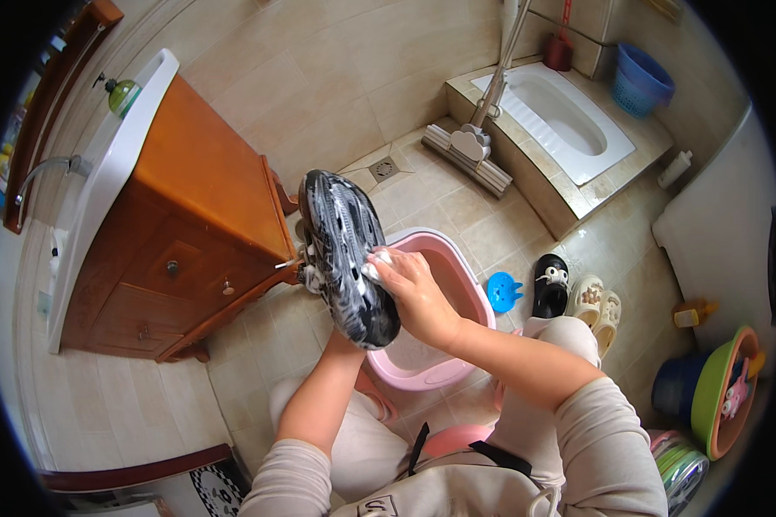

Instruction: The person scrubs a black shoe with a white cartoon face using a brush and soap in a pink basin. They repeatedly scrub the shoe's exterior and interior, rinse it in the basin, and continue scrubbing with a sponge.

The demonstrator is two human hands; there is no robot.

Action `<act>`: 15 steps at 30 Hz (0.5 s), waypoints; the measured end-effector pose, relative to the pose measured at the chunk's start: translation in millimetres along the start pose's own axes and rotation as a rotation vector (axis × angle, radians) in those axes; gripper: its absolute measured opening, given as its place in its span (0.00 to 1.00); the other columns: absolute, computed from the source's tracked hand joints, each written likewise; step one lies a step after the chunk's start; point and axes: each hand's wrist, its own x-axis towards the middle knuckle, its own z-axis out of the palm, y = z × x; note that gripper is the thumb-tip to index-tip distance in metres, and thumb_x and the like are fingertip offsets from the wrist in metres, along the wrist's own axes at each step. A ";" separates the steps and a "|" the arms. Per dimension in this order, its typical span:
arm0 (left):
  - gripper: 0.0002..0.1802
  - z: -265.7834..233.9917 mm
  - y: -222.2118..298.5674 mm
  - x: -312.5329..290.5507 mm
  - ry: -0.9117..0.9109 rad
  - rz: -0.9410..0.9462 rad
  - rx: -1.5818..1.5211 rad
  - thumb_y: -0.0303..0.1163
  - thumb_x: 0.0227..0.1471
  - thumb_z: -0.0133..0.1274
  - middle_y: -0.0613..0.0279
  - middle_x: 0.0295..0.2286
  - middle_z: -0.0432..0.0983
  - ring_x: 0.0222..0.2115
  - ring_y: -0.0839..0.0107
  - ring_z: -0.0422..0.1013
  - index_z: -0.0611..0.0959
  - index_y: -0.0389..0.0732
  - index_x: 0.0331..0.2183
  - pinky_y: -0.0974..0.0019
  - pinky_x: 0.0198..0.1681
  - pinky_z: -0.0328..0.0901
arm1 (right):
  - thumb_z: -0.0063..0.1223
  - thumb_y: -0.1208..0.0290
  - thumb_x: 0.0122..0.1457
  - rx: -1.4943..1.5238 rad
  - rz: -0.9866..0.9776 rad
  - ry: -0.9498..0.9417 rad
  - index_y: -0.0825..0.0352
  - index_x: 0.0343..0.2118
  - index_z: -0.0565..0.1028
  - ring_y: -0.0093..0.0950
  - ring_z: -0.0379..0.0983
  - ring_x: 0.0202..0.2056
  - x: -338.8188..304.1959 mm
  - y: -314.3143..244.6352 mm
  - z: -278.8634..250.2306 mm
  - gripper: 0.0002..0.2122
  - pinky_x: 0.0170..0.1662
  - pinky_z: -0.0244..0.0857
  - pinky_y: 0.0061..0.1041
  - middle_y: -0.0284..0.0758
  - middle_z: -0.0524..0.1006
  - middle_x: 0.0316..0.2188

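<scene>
While the left fingers are hidden, grip unverifiable, the right fingers (395,273), curled against the lathered shoe (341,237), should trace every groove.

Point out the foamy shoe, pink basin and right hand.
Foamy shoe (343,258), head view: middle of the sole.
Pink basin (431,377), head view: near rim.
Right hand (418,293), head view: back of the hand.

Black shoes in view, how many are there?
2: a soapy shoe held up, sole facing the camera, and a black clog on the floor, just left of the cream clogs.
</scene>
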 end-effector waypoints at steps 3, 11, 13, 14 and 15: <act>0.28 -9.4 20.0 7.1 -0.025 -0.059 -0.570 0.48 0.56 0.40 0.54 0.46 0.69 0.46 0.62 0.67 0.66 0.37 0.51 0.60 0.53 0.59 | 0.48 0.90 0.42 0.081 -0.058 -0.115 0.64 0.52 0.67 0.45 0.63 0.47 -0.7 -15.7 -3.9 0.29 0.50 0.56 0.39 0.47 0.68 0.47; 0.25 -26.1 46.2 13.5 0.039 -0.052 -0.675 0.42 0.53 0.46 0.49 0.45 0.70 0.44 0.56 0.68 0.70 0.34 0.48 0.57 0.50 0.63 | 0.45 0.89 0.43 -0.075 0.245 -0.211 0.65 0.47 0.72 0.43 0.68 0.41 -34.4 35.7 -18.9 0.24 0.45 0.63 0.34 0.47 0.71 0.41; 0.23 -30.8 46.2 4.9 0.134 -0.091 -0.462 0.42 0.54 0.45 0.50 0.43 0.71 0.43 0.56 0.68 0.71 0.34 0.45 0.56 0.48 0.64 | 0.44 0.86 0.50 -0.083 0.522 -0.273 0.65 0.48 0.73 0.34 0.72 0.36 -37.0 64.2 -32.5 0.20 0.40 0.67 0.30 0.42 0.75 0.37; 0.21 -46.9 46.5 -2.1 -0.007 -0.105 -0.365 0.41 0.55 0.44 0.51 0.42 0.72 0.43 0.58 0.69 0.72 0.35 0.45 0.57 0.48 0.65 | 0.44 0.85 0.52 0.136 0.814 -0.271 0.66 0.46 0.74 0.31 0.72 0.33 -28.6 67.2 -39.0 0.18 0.37 0.67 0.30 0.39 0.75 0.34; 0.19 -61.9 45.6 -4.6 -0.161 -0.122 -0.275 0.40 0.57 0.43 0.53 0.42 0.72 0.42 0.60 0.69 0.73 0.36 0.44 0.58 0.47 0.65 | 0.43 0.84 0.53 0.344 1.104 -0.245 0.67 0.44 0.75 0.28 0.72 0.30 -18.1 70.7 -49.9 0.16 0.34 0.68 0.30 0.36 0.76 0.31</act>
